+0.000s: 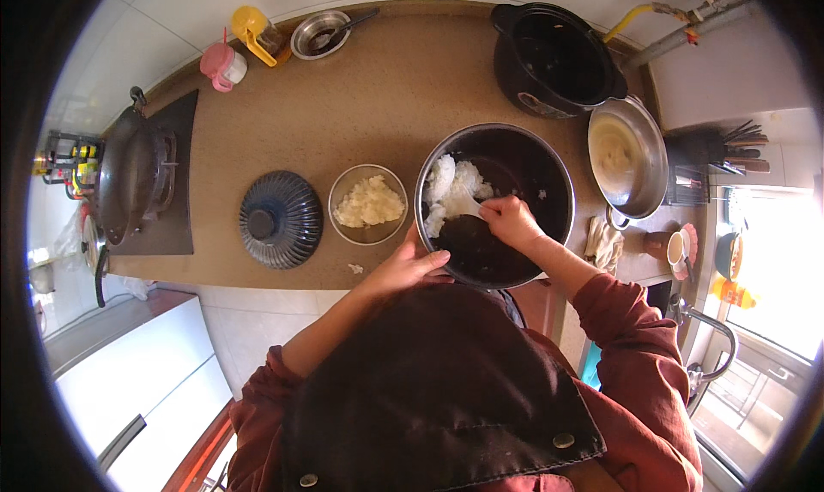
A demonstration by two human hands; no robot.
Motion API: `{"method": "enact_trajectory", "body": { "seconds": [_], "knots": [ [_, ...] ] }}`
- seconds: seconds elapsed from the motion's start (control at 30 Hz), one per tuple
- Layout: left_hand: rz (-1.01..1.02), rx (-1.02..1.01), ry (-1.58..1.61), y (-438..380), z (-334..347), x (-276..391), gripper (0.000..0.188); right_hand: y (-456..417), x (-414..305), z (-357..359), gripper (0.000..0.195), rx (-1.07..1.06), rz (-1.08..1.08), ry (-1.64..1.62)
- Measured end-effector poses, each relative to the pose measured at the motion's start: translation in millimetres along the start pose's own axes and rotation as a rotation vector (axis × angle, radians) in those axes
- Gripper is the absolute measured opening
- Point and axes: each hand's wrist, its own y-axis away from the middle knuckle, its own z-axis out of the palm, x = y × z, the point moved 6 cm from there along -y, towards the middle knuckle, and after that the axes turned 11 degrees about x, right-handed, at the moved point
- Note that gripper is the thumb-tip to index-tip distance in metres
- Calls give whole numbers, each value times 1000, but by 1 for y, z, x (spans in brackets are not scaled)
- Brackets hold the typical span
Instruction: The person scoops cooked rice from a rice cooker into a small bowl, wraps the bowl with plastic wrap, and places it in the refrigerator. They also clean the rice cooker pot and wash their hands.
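A dark round inner pot with a metal rim stands at the counter's front edge, cooked white rice heaped along its left side. My left hand grips the pot's near-left rim, thumb over the edge. Inside the pot, my right hand is closed around the handle of a white rice paddle, whose blade is in the rice. Just left of the pot sits a bowl with a mound of rice in it. An upside-down dark ribbed bowl lies further left.
A wok is on the stove at left. Behind stand a pink-lidded jar, a yellow-lidded jug and a metal bowl. A black pot, steel pan and cloth are at right. Rice bits lie near the front edge.
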Motion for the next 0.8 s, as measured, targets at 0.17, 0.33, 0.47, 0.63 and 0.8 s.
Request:
{"method": "enact_trajectory", "body": {
  "seconds": [0.17,0.33,0.47,0.63,0.8],
  "knots": [
    [-22,56,15,-3,-1,-7,73,2,-29,-14,18,77,-171,1],
    [-15,70,28,2,-3,-2,69,7,-31,-36,16,-5,-78,-91],
    [-133,133,282,-1,-71,-43,58,22,-41,-63,20,38,-85,-98],
    [32,267,665,-2,-136,-40,49,38,-45,-82,21,117,-57,-198],
    [195,278,489,-27,-150,-25,51,54,-98,-102,19,229,-160,-49]
  ]
}}
